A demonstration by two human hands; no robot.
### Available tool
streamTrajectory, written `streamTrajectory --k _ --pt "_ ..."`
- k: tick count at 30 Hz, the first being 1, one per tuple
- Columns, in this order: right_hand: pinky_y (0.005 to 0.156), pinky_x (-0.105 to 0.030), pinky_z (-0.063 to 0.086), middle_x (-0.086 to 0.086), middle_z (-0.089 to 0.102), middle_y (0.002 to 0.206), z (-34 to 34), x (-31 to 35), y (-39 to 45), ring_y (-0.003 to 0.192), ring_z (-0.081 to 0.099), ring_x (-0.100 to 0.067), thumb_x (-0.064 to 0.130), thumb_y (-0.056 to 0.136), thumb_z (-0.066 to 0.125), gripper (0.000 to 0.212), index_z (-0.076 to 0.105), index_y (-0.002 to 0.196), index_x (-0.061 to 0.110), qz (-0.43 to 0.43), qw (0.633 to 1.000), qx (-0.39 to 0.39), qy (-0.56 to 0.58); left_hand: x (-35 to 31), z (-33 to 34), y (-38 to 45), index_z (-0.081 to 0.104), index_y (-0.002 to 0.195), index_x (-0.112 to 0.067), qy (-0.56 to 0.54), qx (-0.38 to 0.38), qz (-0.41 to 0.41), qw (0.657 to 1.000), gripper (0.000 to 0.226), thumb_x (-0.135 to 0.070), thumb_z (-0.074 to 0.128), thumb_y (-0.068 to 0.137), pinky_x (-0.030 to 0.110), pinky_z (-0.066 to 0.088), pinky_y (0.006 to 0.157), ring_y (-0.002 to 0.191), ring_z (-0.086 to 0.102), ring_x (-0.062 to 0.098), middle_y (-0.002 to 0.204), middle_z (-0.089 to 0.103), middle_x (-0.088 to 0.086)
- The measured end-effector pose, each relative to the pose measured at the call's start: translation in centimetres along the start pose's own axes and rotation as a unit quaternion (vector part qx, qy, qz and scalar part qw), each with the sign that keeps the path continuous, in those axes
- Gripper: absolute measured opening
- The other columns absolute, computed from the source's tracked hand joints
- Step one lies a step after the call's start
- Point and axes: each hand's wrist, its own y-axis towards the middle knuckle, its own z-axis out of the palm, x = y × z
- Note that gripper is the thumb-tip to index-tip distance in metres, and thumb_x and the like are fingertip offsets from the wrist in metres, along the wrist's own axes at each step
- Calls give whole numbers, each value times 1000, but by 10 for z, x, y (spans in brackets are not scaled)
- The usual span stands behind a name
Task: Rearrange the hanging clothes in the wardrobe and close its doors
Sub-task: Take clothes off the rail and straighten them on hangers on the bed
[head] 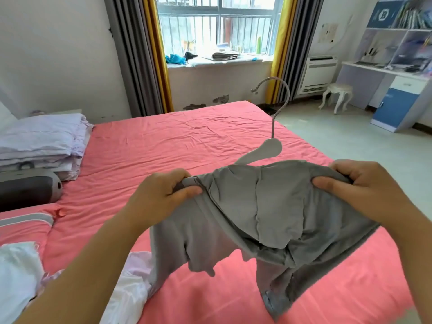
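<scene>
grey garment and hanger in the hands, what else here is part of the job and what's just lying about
Part of the job:
grey garment
hanger, partly inside it
left hand and right hand, each gripping a top edge

Lying about:
folded lilac bedding
white clothes
stool
windowsill clutter

Both hands hold a grey garment (268, 206) up above a bed with a pink sheet (187, 132). The left hand (163, 195) pinches its bunched top edge on one side, and the right hand (360, 192) grips the other side, fingers curled into the cloth. A white hanger (268, 148) with a metal hook rises from behind the garment. Folded lilac bedding (42, 141) lies stacked at the bed's left edge, and white clothing (18, 277) sits lower left.
</scene>
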Motion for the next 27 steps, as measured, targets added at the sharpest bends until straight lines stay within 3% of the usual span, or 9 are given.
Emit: streamTrajectory --k 2,6,13,16,19,22,27 --pt "57 -34 41 -12 61 62 -12 11 -14 61 56 -24 24 77 74 22 65 66 7 9 1000 -1 14 -10 -4 -10 57 72 -26 -3 -3 13 1000 42 -67 46 66 24 36 54 59 49 11 58 54 -3" --pt "56 -25 45 -1 67 64 -35 29 -33 58 59 -13 35 69 71 11 69 69 24 19 999 -14 46 -31 -15 -23 58 77 -27 -29 -10 25 999 41 -66 49 68 26 41 56 62 54 11 63 59 -3" --pt "58 -34 46 -10 67 68 -44 26 -32 66 61 -27 33 72 73 18 70 69 16 37 998 18 44 -44 -19 -23 61 76 -28 -57 49 1 997 24 -51 65 78 25 43 60 66 56 9 70 62 -4" --pt "58 -29 41 -16 63 68 -25 -2 -17 61 54 -24 27 77 73 25 67 70 3 67 994 73 45 -29 0 -14 62 77 -24 -56 97 -33 993 19 -42 66 82 26 43 63 68 55 10 73 63 -2" --pt "56 -29 34 -8 52 60 9 -40 0 55 45 -12 24 79 73 34 60 67 -5 108 984 130 49 -2 35 -8 60 77 -22 -52 136 -80 986 24 -44 66 81 29 43 66 71 55 13 74 61 -2" --pt "53 -26 31 2 46 57 55 -87 15 52 40 -5 22 81 72 33 52 61 4 139 975 166 45 33 79 -3 50 70 -25 -12 170 -134 976 27 -46 63 81 34 42 65 68 51 15 68 55 -4" --pt "57 -32 28 7 40 57 136 -169 46 57 38 -9 25 84 68 37 42 58 17 172 960 219 33 77 150 11 49 74 -21 30 169 -201 965 21 -34 60 87 32 35 62 71 50 17 69 53 -4"
